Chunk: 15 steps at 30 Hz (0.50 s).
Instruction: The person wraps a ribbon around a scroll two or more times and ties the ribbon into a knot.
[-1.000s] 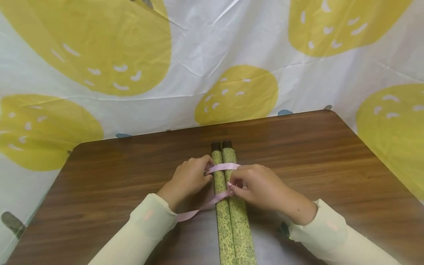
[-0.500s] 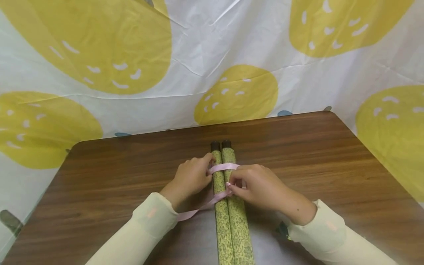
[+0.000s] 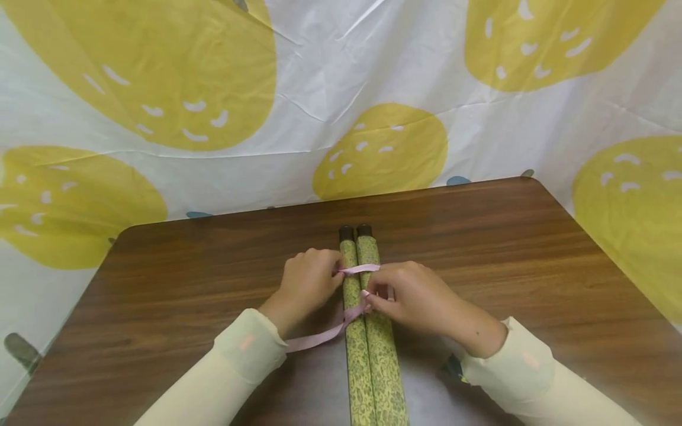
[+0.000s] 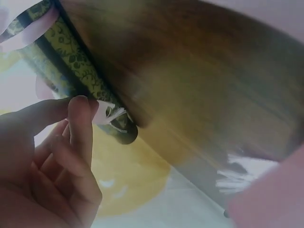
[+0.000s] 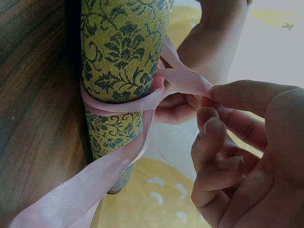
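Two long brocade-covered rolls, like closed scrolls, lie side by side on the table; the left roll and right roll are yellow-green with dark floral patterning and dark end caps. A pink ribbon crosses both near the far end. My left hand pinches it between thumb and forefinger at the rolls' left side. On the other side, my right hand pinches another part of the ribbon just above the right roll. In the right wrist view the ribbon loops round the roll, with a loose tail hanging down.
The wooden table has rounded far corners. Behind it hangs a white curtain with large yellow fruit shapes. Another ribbon length trails left towards the left sleeve. A small dark green thing lies beside the right cuff.
The far ribbon band looks narrower and straighter across the rolls. My left fingers have closed in more tightly at its left end. The right hand has barely shifted.
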Motion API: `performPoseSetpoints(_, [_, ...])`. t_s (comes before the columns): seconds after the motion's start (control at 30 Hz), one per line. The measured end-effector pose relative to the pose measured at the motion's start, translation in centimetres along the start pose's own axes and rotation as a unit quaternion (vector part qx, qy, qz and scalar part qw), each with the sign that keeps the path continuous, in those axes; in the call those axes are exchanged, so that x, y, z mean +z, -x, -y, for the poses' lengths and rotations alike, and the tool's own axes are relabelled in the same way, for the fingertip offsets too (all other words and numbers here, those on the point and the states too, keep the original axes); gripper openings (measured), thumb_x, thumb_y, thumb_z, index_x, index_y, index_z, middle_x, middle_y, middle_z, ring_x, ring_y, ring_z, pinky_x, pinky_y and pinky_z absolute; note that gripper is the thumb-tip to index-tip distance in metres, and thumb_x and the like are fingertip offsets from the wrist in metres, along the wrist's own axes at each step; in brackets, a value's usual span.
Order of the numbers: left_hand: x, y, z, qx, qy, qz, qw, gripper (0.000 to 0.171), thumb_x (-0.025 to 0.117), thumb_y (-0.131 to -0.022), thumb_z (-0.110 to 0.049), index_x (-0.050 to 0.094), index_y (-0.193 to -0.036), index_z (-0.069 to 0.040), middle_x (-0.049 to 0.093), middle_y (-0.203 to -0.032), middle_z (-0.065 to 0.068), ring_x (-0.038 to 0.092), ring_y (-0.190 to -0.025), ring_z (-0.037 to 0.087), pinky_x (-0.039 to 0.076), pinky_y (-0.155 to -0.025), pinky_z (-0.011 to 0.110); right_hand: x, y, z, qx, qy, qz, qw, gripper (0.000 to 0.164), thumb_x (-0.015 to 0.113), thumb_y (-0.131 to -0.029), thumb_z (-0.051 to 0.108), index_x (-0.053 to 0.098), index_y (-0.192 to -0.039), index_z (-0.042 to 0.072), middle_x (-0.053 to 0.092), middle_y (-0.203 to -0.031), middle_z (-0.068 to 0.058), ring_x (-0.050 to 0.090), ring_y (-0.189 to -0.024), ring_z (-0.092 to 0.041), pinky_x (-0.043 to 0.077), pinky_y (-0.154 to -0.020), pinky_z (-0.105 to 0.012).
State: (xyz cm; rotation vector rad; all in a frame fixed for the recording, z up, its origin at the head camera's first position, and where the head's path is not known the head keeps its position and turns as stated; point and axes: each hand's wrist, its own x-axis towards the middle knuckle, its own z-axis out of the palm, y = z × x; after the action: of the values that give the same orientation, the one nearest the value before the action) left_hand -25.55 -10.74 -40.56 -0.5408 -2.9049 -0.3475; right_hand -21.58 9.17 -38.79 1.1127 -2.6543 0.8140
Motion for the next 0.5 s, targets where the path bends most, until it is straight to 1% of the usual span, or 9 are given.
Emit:
performPoseSetpoints(0.1, [-0.6, 0.4, 0.2, -0.016, 0.011, 0.002, 0.9998, 0.01, 0.067, -0.083, -0.029, 0.07, -0.076, -0.022, 0.062, -0.063, -0.007, 0.052, -0.052, 0.015, 0.045, -0.044, 0.039, 0.0, -0.1, 0.0, 0.0, 0.001, -0.003, 1.0, 0.008, 0.068, -0.082, 0.022, 0.067, -0.075, 0.022, 0.06, -0.065, 0.013, 0.049, -0.053, -0.001, 0.046, -0.048, -0.02])
performPoseSetpoints(0.27, [-2.0, 1.7, 0.7, -0.035, 0.018, -0.007, 0.9992, 0.016, 0.065, -0.084, -0.035, 0.071, -0.078, -0.021, 0.064, -0.073, -0.004, 0.056, -0.059, 0.018, 0.049, -0.048, 0.042, 0.0, -0.2, -0.1, -0.001, 0.002, -0.004, 1.0, 0.008, 0.069, -0.082, 0.022, 0.067, -0.074, 0.021, 0.06, -0.065, 0.013, 0.049, -0.053, -0.001, 0.046, -0.048, -0.02])
performPoseSetpoints(0.4, [-2.9, 3.1, 1.2, -0.04, 0.03, -0.02, 0.9985, 0.012, 0.068, -0.082, -0.031, 0.074, -0.08, -0.02, 0.068, -0.075, -0.006, 0.06, -0.061, 0.017, 0.051, -0.049, 0.042, -0.1, -0.2, -0.2, -0.007, 0.001, -0.01, 1.0, 0.007, 0.069, -0.081, 0.02, 0.068, -0.075, 0.02, 0.06, -0.064, 0.012, 0.049, -0.053, -0.001, 0.046, -0.048, -0.02])
performPoseSetpoints(0.5, [-3.5, 4.0, 1.5, -0.038, 0.045, -0.027, 0.9979, 0.009, 0.069, -0.082, -0.027, 0.073, -0.08, -0.02, 0.07, -0.071, -0.008, 0.06, -0.06, 0.013, 0.051, -0.049, 0.04, -0.2, -0.1, -0.1, -0.008, -0.002, -0.012, 1.0, 0.007, 0.07, -0.081, 0.019, 0.068, -0.074, 0.018, 0.06, -0.062, 0.01, 0.048, -0.052, -0.001, 0.045, -0.046, -0.02])
